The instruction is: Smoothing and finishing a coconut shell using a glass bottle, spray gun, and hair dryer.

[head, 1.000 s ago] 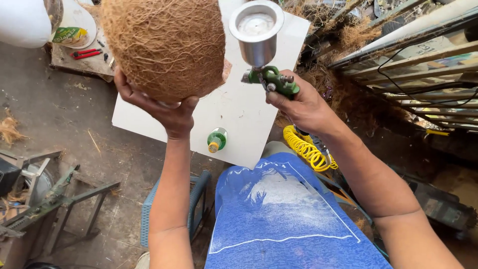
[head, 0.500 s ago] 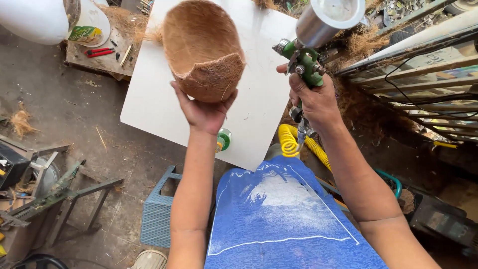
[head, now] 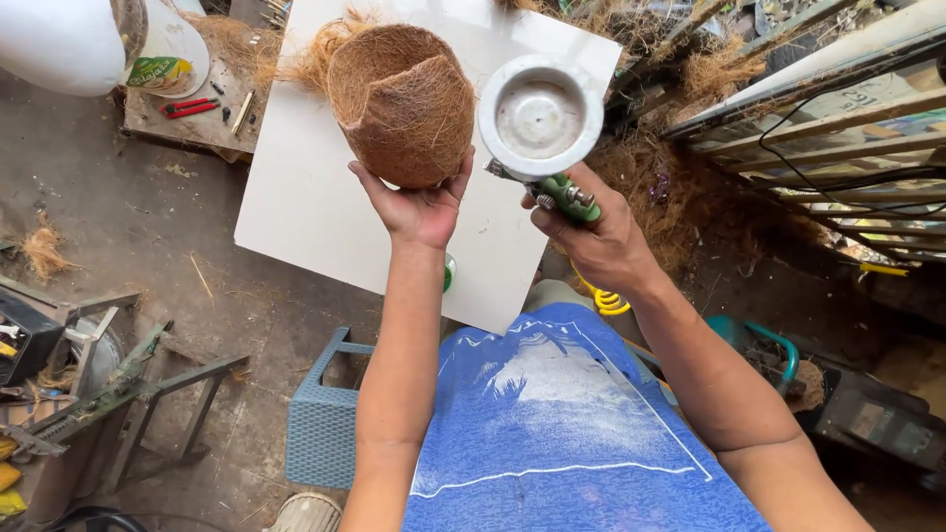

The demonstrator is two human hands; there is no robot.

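Note:
My left hand holds a brown coconut-fibre pot from below, raised over a white board. The pot is a rough cup shape with an overlapping seam down its side. My right hand grips a green-handled spray gun with a round metal cup on top, held just right of the pot. The gun's nozzle is hidden behind the cup. A blue cloth covers my lap below both arms.
A blue woven stool stands by my left knee. A metal stand lies at lower left. Red pliers and a white container sit at upper left. Loose fibre, a coiled yellow hose and wooden racks fill the right.
The spray gun swung in from the right and tilted, so its cup top now faces the camera beside the pot. The pot shifted slightly right and turned in my left hand.

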